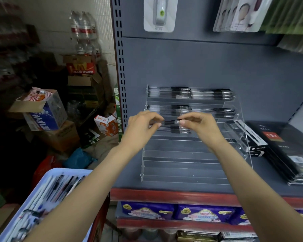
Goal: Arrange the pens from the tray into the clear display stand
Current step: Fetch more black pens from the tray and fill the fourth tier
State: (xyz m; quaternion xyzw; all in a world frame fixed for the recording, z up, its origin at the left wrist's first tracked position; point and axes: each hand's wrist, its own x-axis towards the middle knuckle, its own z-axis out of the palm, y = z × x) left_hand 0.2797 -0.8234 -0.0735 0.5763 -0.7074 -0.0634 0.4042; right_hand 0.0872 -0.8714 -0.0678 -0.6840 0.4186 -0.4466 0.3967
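A clear tiered display stand (185, 165) stands on the grey shelf. Its top two steps hold rows of black-and-clear pens (191, 92), and a few pens lie on the left of the third step. My left hand (142, 126) and right hand (199, 124) each pinch one end of a single pen (171, 121), held level just above the third step. A pale blue tray (42, 186) with several pens sits at the lower left, partly hidden behind my left forearm.
Black boxed goods (283, 145) and a pen box (248, 135) crowd the shelf right of the stand. The shelf's red front edge (164, 195) runs below. Cardboard boxes, bottles and bags pile up on the floor at left. Packaged items hang above.
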